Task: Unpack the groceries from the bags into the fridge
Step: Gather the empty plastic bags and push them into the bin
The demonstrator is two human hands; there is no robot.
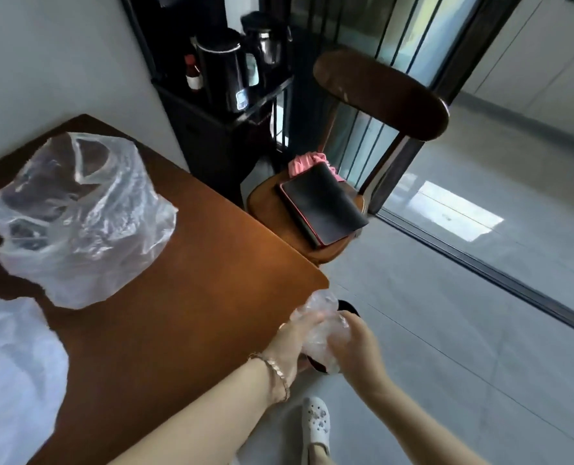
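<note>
Left hand (290,345): thin metal bracelet (274,370) at the wrist; fingers closed on a crumpled clear plastic film bag (317,330), fingertips partly veiled by the film.

Right hand (358,352): fingers curled round the same crumpled bag from the opposite side. The bag is held between both hands, just off the near corner of the brown wooden table (195,297).

Dark round object (348,306): on the floor directly beneath the hands; kind not discernible.

Large clear plastic carrier bag (77,219): standing on the table, well to the left of the hands and beyond them; mouth open, contents unclear.

White opaque plastic bag (13,364): on the table, far left of the left hand.

Dark wooden chair (379,92): beyond the hands, carrying a black flat case (324,203) and pink cloth (304,162).

White perforated clog (316,421): on the grey floor, nearer than the hands.
</note>
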